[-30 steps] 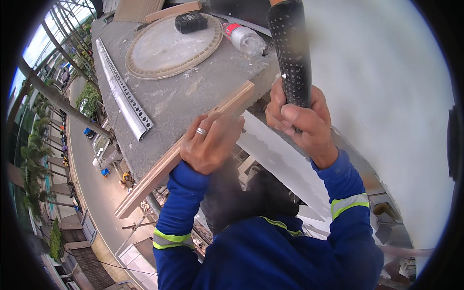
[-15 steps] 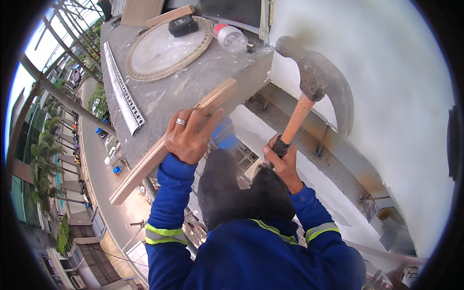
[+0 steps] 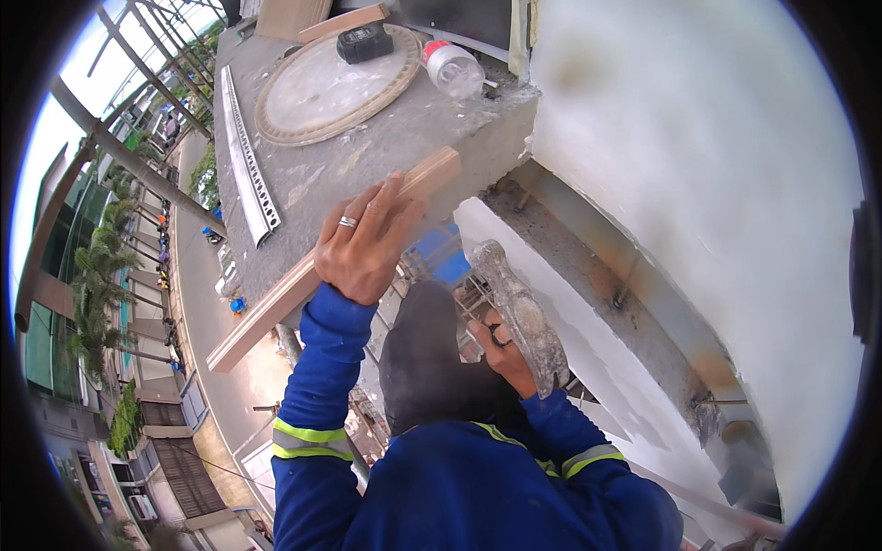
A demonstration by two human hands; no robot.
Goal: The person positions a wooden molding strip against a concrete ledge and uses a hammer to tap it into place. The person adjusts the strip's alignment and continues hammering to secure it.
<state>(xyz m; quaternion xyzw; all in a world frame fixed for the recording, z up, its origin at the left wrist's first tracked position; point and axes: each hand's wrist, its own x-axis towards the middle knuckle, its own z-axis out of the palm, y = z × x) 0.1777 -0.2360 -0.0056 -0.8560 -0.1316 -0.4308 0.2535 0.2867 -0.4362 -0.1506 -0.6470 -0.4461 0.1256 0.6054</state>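
A long wooden batten (image 3: 262,315) slants along the near edge of a grey concrete ledge (image 3: 312,174), its lower left end jutting out past the ledge. My left hand (image 3: 360,246), a ring on one finger, grips it with the fingers laid over its top. In my right hand (image 3: 507,356) is a claw hammer (image 3: 520,317), held low in front of my body. The hammer's worn, whitish head faces up and covers part of that hand, and most of the handle is hidden.
On the ledge lie a perforated metal strip (image 3: 246,170), a round moulded disc (image 3: 312,101) with a black battery pack (image 3: 365,43) on it, and a plastic bottle (image 3: 454,70). A white wall (image 3: 698,184) rises at right. Scaffold poles (image 3: 138,165) stand left, above a street far below.
My right hand has brought the hammer down and left, from raised beside the wall to low in front of me. My left hand stays on the batten, its fingers slightly shifted.
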